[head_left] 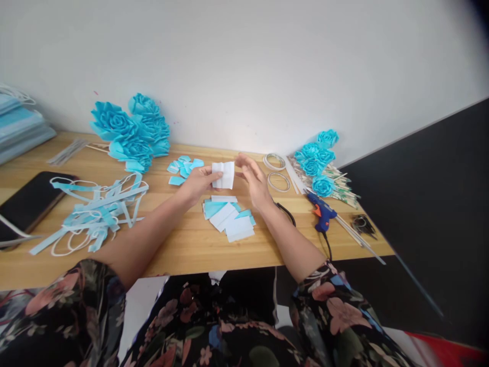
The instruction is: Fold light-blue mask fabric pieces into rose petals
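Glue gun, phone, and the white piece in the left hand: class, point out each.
Glue gun [324, 212], head view, on its blue body.
Phone [32, 200], head view, on its dark face.
White piece [227, 176], head view, on its flat side.

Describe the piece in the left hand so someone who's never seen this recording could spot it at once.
Find the wooden table, then the small pile of white and blue pieces near its middle. Just beyond that pile, the left hand pinches a small white rectangular piece, with the right hand open beside it. Unlike the pile's pieces, it alone is in a hand.
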Demonstrator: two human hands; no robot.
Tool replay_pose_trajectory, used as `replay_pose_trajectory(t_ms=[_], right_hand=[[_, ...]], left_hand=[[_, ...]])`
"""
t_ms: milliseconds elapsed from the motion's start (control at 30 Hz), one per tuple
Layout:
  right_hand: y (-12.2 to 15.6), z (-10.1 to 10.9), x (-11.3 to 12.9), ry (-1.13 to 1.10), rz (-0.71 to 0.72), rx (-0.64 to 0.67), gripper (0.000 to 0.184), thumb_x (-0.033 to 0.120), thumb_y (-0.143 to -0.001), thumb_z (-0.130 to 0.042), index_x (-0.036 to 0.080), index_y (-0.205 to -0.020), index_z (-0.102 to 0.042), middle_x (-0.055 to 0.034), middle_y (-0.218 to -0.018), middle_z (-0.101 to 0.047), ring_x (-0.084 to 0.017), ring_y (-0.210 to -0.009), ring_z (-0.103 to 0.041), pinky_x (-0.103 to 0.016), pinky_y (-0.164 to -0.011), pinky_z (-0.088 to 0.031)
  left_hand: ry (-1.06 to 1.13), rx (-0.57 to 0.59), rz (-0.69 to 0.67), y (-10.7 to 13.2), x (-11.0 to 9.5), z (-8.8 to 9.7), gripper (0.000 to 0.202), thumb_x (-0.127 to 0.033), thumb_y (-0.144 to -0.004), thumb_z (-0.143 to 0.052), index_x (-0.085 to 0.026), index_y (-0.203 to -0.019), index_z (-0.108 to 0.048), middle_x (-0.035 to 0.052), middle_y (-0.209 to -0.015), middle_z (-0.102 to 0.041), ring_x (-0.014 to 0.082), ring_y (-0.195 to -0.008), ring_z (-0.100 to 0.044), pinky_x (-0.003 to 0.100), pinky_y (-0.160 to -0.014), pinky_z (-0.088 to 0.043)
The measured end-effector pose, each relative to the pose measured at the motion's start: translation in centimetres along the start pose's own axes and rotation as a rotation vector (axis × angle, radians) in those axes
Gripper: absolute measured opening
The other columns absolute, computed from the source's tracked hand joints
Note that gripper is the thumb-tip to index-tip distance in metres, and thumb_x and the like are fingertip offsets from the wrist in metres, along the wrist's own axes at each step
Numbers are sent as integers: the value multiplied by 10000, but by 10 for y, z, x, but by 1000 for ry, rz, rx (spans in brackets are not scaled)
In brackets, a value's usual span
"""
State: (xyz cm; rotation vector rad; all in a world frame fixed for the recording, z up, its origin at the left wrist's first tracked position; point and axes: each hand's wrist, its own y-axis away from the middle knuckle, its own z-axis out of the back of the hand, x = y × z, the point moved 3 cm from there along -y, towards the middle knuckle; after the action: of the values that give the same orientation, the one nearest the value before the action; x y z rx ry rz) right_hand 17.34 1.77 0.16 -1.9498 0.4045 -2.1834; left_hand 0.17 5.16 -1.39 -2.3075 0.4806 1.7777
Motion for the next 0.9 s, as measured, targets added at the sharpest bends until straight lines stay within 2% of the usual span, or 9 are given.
replay_pose_trajectory(t_ms=[67, 167, 333, 400, 467, 600, 700, 800, 900], right_hand=[[-1, -1, -3, -45, -29, 21, 453, 518, -920, -542, 296, -1314, -558, -50, -1244, -662, -206, -1180, -598, -395, -1028, -485], [-2, -2, -4, -35, -22, 36, 478, 507, -872, -630, 291, -1296, -578, -28, -1041, -679, -191, -1004, -629, -365, -960, -499], [-2, -4, -8, 15, -41, 65, 538, 447, -811, -699, 262, -1302, -580, 5, -852, -621, -170, -816, -594, -330, -829, -499], [-2, -5, -10, 30, -48, 98, 559, 449, -817, -686, 260, -1328, -562, 7, -832, -620, -173, -802, -592, -333, -819, -498], [-2, -5, -11, 47, -53, 122, 572, 456, -828, -673, 269, -1352, -542, 7, -823, -621, -176, -795, -592, -332, -810, -502], [-2, -4, -10, 42, -31, 80, 567, 454, -833, -674, 280, -1352, -529, 3, -832, -621, -176, -795, -598, -332, -812, -514], [-1, -3, -7, 40, -25, 64, 554, 462, -843, -665, 292, -1352, -528, 0, -844, -635, -184, -817, -613, -351, -848, -523], [0, -2, -2, 40, -36, 45, 483, 474, -885, -603, 304, -1333, -544, -9, -875, -664, -193, -849, -635, -378, -893, -530], [-1, 0, -1, 16, -20, 33, 375, 430, -909, -555, 307, -1261, -589, -15, -956, -703, -187, -883, -650, -377, -905, -536]], left_hand=[[-32, 18, -10, 2, -2, -2, 377, -371, -637, -833, -117, -898, -736, 72, -805, -728, 160, -676, -635, 265, -587, -514], [-92, 19, 3, 5, -4, -5, 422, -378, -616, -835, -126, -943, -744, 68, -845, -736, 169, -693, -638, 256, -574, -495], [-153, -51, -27, 4, -7, -2, 396, -394, -616, -828, -126, -892, -739, 24, -716, -683, 132, -589, -572, 229, -508, -428], [-148, -115, -83, 2, -9, 1, 390, -398, -604, -837, -124, -860, -732, 13, -693, -665, 112, -562, -534, 214, -477, -390], [-98, -133, -112, 1, -11, 2, 416, -406, -614, -839, -126, -903, -732, 24, -757, -690, 112, -594, -553, 210, -492, -403], [67, -6, -37, 3, -8, -3, 530, -391, -664, -835, -135, -1108, -703, 75, -932, -736, 150, -728, -657, 241, -608, -500], [95, 37, 15, 3, -5, -5, 614, -280, -657, -846, -127, -1220, -653, 80, -911, -743, 160, -699, -688, 272, -642, -537], [75, -12, -5, 3, -6, -3, 616, -165, -674, -809, -118, -1259, -623, 65, -878, -740, 155, -662, -698, 265, -631, -546], [56, -56, -23, 2, -10, -2, 600, -124, -716, -764, -104, -1291, -596, 55, -817, -731, 148, -645, -697, 241, -604, -534]])
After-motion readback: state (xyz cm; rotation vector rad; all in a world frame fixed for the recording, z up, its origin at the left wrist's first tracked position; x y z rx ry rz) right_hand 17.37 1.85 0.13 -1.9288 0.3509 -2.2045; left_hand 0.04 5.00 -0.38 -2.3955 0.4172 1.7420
